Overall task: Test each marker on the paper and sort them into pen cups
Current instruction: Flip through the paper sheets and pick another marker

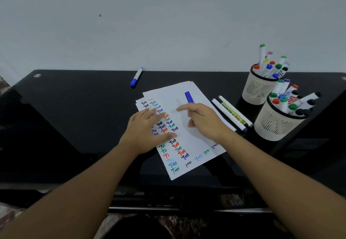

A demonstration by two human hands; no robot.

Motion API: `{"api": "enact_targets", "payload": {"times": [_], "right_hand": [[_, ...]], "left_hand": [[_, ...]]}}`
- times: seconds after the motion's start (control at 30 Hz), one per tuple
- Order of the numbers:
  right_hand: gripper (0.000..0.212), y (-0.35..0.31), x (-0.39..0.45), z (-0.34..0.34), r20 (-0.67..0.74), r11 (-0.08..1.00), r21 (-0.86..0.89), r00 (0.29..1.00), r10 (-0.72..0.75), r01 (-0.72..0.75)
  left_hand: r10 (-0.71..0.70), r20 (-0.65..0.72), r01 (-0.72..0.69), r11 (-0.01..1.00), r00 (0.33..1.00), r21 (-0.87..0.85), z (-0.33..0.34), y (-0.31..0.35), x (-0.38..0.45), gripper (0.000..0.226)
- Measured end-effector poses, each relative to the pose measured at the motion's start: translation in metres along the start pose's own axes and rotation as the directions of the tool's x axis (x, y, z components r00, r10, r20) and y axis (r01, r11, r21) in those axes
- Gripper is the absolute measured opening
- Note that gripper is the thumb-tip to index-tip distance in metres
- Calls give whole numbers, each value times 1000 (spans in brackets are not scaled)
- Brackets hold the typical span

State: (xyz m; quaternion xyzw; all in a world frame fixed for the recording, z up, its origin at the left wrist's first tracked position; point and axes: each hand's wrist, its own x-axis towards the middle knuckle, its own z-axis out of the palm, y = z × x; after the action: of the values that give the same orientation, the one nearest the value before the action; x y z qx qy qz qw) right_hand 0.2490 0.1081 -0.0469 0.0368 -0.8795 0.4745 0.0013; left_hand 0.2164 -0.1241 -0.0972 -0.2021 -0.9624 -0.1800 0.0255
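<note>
A stack of white paper sheets [196, 137], covered with coloured "Test" marks, lies on the black table. My left hand [148, 132] rests flat on the paper's left side, fingers straight. Over the middle of the sheet, my right hand [202, 120] holds a blue marker [189, 97]; its blue end sticks out beyond the knuckles and casts a shadow on the paper. The index finger points left, and the marker's tip is hidden under the hand. Two cream pen cups stand at the right, a far cup [256, 89] and a near cup [273, 124], both full of markers.
A white marker with a blue cap [136, 76] lies alone near the table's back edge. Two more markers [231, 114] lie side by side between the paper and the cups. The black table [74, 117] meets a pale wall behind.
</note>
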Motion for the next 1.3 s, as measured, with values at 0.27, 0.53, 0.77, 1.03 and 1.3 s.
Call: {"api": "enact_targets", "payload": {"times": [0.27,0.53,0.77,1.03,1.3], "right_hand": [[56,7,-3,-30,69,966,194,985,160,-171],[34,4,-11,-48,-148,986,104,978,145,-131],[22,-15,-7,-90,-311,943,-328,937,-156,48],[28,-22,13,-176,-535,915,-392,834,-138,-100],[30,1,17,-221,-561,858,-442,827,-36,-262]], "left_hand": [[-14,30,14,1000,999,-3,1,-2,1,103],[-10,-11,10,999,1000,-35,6,-6,2,98],[-8,-20,7,999,1000,-48,7,-8,1,100],[-13,-24,11,998,1000,-60,5,-6,1,106],[-8,-20,7,999,1000,-48,3,-4,3,107]]}}
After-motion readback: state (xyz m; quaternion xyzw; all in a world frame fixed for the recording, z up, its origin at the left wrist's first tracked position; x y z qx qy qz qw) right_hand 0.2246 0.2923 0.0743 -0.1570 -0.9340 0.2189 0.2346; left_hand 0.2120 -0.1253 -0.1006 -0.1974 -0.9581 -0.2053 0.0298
